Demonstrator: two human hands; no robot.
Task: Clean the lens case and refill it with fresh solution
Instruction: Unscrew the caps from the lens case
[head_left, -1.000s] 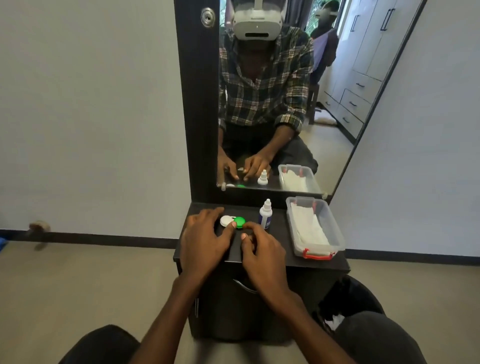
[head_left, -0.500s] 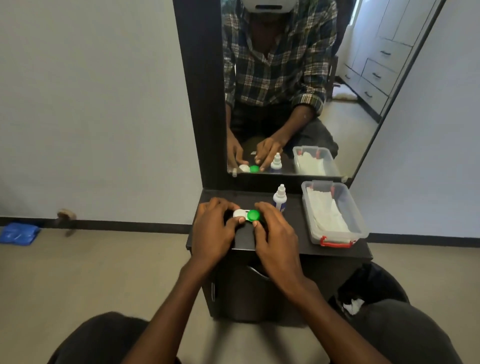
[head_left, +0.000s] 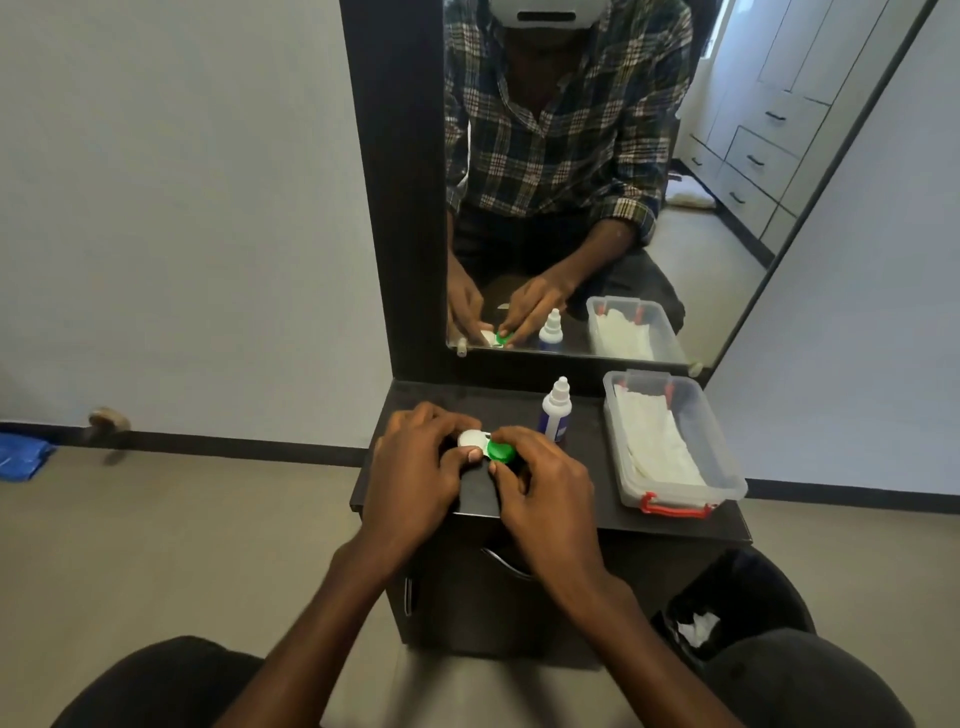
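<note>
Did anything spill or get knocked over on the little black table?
No, nothing stands out. The solution bottle stands upright with its cap on, the clear box of tissues sits flat, and both hands hold the lens case.

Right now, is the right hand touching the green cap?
Touching: the head view shows the right hand with fingers curled round the green cap.

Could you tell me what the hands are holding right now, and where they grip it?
Both hold the lens case: left hand at the white-capped end, right hand pinching the green cap.
</note>
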